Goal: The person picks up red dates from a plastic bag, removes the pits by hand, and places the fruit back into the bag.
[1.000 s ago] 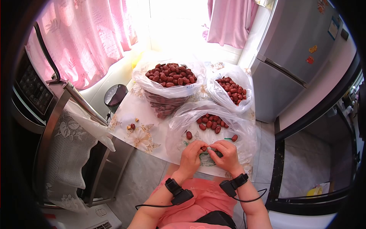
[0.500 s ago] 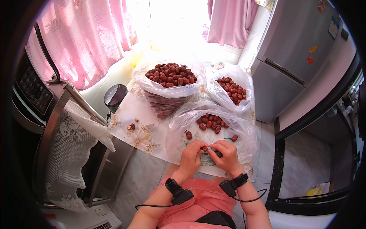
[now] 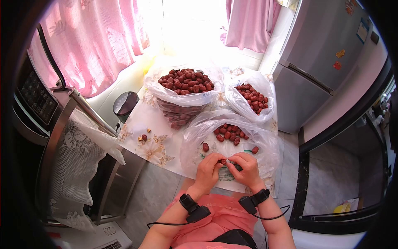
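Note:
Between the thumb and fingertips of my left hand point(image 3: 208, 171) is a wrinkled red date point(image 3: 223, 162). My right hand point(image 3: 245, 169) is closed in a pinch right beside it; what its fingertips grip is too small to make out. Both hands are over the near side of an open clear plastic bag point(image 3: 190, 139). Inside that bag lies a small pile of red dates point(image 3: 228, 133). One loose date point(image 3: 205, 147) lies left of the pile, and another date point(image 3: 255, 150) lies to the right, just beyond my right hand.
A large bag point(image 3: 199, 101) full of dates stands at the back, with a smaller bag point(image 3: 265, 114) of dates to its right. Date scraps point(image 3: 144, 137) lie on the flowered tablecloth point(image 3: 134, 120). A refrigerator point(image 3: 302, 95) stands right, a dark-lidded bin point(image 3: 125, 103) left.
The date has turned slightly between my fingertips, and my right fingertips have shifted a little. Both hands stay in nearly the same place; the bags have not moved.

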The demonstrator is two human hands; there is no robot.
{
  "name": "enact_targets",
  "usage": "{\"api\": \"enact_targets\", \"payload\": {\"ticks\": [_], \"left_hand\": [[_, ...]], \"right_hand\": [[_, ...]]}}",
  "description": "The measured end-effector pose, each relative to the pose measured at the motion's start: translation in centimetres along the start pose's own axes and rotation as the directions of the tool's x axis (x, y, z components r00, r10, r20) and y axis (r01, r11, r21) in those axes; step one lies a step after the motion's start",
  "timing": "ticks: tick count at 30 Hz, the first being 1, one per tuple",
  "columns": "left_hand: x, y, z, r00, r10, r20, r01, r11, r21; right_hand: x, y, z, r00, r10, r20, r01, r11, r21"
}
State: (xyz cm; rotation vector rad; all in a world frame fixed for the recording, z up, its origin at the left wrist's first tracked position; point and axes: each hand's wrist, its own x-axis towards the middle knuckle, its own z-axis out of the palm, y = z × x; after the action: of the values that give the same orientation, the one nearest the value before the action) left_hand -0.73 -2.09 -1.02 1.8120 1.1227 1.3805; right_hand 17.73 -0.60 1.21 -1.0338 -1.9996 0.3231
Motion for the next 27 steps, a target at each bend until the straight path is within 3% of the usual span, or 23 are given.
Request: {"api": "enact_targets", "payload": {"ticks": [20, 27], "left_hand": [[-0.15, -0.12, 0.08, 0.999, -0.039, 0.011, 0.039, 0.998, -0.051], [-0.78, 0.39, -0.04, 0.999, 0.036, -0.015, -0.037, 0.996, -0.079]], "right_hand": [[-0.02, 0.07, -0.02, 1.0, -0.003, -0.003, 0.003, 1.0, -0.002], [0.03, 0.09, 0.02, 1.0, 0.014, -0.022, -0.014, 1.0, 0.001]]}}
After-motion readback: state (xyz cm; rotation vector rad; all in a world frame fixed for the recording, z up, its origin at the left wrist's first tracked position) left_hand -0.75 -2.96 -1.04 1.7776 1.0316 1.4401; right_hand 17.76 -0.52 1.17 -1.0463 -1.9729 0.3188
